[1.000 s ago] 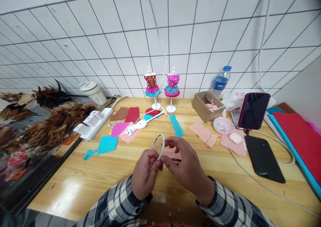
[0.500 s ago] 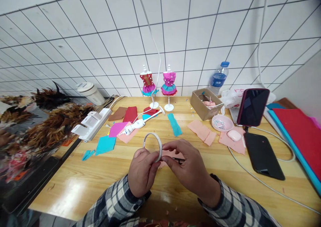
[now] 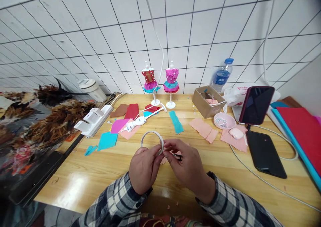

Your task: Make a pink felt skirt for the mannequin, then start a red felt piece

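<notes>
- Left hand (image 3: 142,168) has its thumb and fingers clamped on a white ring (image 3: 161,142), smooth and thin-banded like a roll of tape, held up on its rim over the middle of the counter's near edge.
- Right hand (image 3: 188,166) is curled, thumb and index tips together right at the ring's right side. Can't tell if they're pinching it or just touching.
- Under that hand there's a pink scrap (image 3: 164,160) with a zigzag-cut edge, plus something small and dark, mostly hidden.
- Counter (image 3: 112,173) is glossy, pale wood with visible grain.
- 2 mini dress forms stand mid back edge: 1 in a brown-and-red bodice (image 3: 150,76), 1 in ruffly magenta (image 3: 172,76), both with flared, layered skirts.
- Towards the left edge: a flat turquoise piece (image 3: 107,141) and a white glue gun (image 3: 137,121) with a slim handle.
- Back right corner side: boxy brown cardboard box (image 3: 207,110), round pink plastic bowl (image 3: 223,128) of shiny bits, clear bottle (image 3: 222,77).
</notes>
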The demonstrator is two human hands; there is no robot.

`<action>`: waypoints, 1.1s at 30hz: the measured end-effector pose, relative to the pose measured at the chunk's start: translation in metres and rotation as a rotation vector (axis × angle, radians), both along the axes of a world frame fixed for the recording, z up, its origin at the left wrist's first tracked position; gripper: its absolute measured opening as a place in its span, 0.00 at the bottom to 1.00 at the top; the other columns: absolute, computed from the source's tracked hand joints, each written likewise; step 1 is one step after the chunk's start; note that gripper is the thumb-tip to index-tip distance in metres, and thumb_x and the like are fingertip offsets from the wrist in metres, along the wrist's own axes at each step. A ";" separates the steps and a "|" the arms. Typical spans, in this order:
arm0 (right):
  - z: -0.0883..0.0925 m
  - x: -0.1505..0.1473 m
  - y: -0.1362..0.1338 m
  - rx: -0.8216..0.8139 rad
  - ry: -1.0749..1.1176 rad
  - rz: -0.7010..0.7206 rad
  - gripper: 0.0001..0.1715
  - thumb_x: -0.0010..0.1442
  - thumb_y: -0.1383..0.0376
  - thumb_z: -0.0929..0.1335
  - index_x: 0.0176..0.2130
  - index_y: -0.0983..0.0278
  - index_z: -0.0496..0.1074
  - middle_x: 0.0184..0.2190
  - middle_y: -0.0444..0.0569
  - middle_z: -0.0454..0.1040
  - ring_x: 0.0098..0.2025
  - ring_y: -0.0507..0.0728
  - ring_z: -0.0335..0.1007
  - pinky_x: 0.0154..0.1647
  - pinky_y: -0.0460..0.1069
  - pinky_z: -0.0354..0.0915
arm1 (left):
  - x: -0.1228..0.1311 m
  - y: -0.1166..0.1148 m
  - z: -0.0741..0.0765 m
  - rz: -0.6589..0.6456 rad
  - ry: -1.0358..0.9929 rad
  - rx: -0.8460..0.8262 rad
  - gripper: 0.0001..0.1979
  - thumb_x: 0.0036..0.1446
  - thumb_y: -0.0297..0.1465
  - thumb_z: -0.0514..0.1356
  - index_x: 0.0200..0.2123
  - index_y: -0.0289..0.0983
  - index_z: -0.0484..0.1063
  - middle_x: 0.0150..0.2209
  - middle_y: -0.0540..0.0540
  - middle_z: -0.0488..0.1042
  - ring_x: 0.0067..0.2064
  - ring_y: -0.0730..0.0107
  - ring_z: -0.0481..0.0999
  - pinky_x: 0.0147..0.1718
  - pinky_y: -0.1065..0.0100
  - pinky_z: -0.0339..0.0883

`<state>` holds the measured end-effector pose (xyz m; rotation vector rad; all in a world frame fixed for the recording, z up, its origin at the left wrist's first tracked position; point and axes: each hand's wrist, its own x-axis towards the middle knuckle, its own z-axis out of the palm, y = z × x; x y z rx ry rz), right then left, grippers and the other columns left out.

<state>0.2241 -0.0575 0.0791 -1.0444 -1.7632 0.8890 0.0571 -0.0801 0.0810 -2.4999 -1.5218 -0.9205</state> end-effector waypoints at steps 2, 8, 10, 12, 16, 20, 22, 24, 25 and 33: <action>0.001 0.000 0.002 -0.035 -0.006 0.022 0.09 0.60 0.68 0.68 0.42 0.58 0.69 0.35 0.41 0.79 0.35 0.51 0.76 0.38 0.47 0.67 | 0.000 0.000 -0.001 0.006 0.013 -0.008 0.09 0.66 0.28 0.51 0.48 0.37 0.65 0.30 0.49 0.79 0.28 0.68 0.76 0.30 0.67 0.63; -0.003 -0.002 0.001 -0.003 -0.042 0.010 0.09 0.64 0.66 0.65 0.45 0.59 0.69 0.40 0.46 0.78 0.36 0.53 0.75 0.36 0.48 0.69 | 0.000 -0.002 -0.009 0.130 -0.007 -0.053 0.11 0.66 0.31 0.51 0.50 0.37 0.64 0.34 0.46 0.81 0.32 0.63 0.78 0.32 0.65 0.66; -0.008 -0.003 0.001 0.063 -0.064 -0.055 0.18 0.64 0.65 0.66 0.54 0.60 0.66 0.43 0.49 0.77 0.39 0.54 0.75 0.38 0.50 0.70 | 0.000 -0.002 -0.011 0.164 -0.052 -0.108 0.11 0.66 0.32 0.51 0.50 0.37 0.62 0.32 0.47 0.81 0.33 0.62 0.78 0.33 0.64 0.67; -0.011 -0.003 0.002 0.143 -0.077 -0.076 0.23 0.64 0.65 0.66 0.58 0.59 0.63 0.49 0.51 0.76 0.44 0.56 0.75 0.42 0.51 0.71 | 0.000 -0.003 -0.012 0.160 -0.094 -0.175 0.11 0.66 0.31 0.51 0.51 0.37 0.62 0.31 0.48 0.81 0.34 0.62 0.79 0.33 0.64 0.67; -0.015 -0.002 0.005 0.223 -0.068 -0.078 0.11 0.64 0.67 0.66 0.46 0.57 0.73 0.49 0.47 0.77 0.49 0.55 0.74 0.50 0.52 0.69 | 0.003 -0.003 -0.012 0.101 -0.107 -0.219 0.11 0.66 0.31 0.51 0.51 0.39 0.62 0.32 0.48 0.81 0.35 0.63 0.78 0.34 0.64 0.67; -0.013 0.002 0.009 0.221 -0.080 -0.098 0.05 0.64 0.67 0.67 0.38 0.59 0.74 0.46 0.47 0.78 0.48 0.55 0.74 0.50 0.52 0.68 | 0.000 0.000 -0.010 0.050 -0.074 -0.191 0.11 0.66 0.32 0.52 0.50 0.37 0.64 0.33 0.47 0.81 0.34 0.63 0.77 0.36 0.63 0.67; -0.009 0.008 0.014 0.214 -0.108 -0.101 0.05 0.64 0.67 0.66 0.38 0.60 0.72 0.44 0.49 0.78 0.47 0.56 0.73 0.49 0.53 0.68 | -0.006 0.001 -0.009 -0.013 -0.052 -0.191 0.10 0.65 0.32 0.52 0.47 0.37 0.66 0.34 0.45 0.80 0.35 0.64 0.77 0.43 0.59 0.67; -0.006 0.018 0.021 0.200 -0.137 -0.135 0.05 0.64 0.68 0.65 0.38 0.61 0.71 0.42 0.50 0.78 0.45 0.57 0.72 0.45 0.53 0.69 | -0.014 0.003 -0.008 -0.063 -0.039 -0.216 0.10 0.65 0.30 0.50 0.44 0.37 0.69 0.34 0.46 0.79 0.35 0.65 0.77 0.50 0.55 0.63; -0.005 0.023 0.025 0.189 -0.152 -0.158 0.05 0.64 0.67 0.65 0.37 0.61 0.71 0.41 0.50 0.77 0.44 0.57 0.72 0.44 0.53 0.69 | -0.018 0.004 -0.008 -0.070 -0.037 -0.234 0.10 0.65 0.29 0.49 0.43 0.37 0.69 0.33 0.46 0.78 0.35 0.66 0.76 0.51 0.54 0.62; -0.002 0.038 0.034 0.170 -0.191 -0.096 0.04 0.63 0.68 0.65 0.36 0.61 0.70 0.37 0.49 0.76 0.39 0.57 0.70 0.39 0.52 0.67 | -0.028 0.003 -0.005 0.071 -0.096 -0.230 0.11 0.61 0.31 0.53 0.30 0.37 0.72 0.21 0.49 0.71 0.26 0.69 0.70 0.26 0.69 0.62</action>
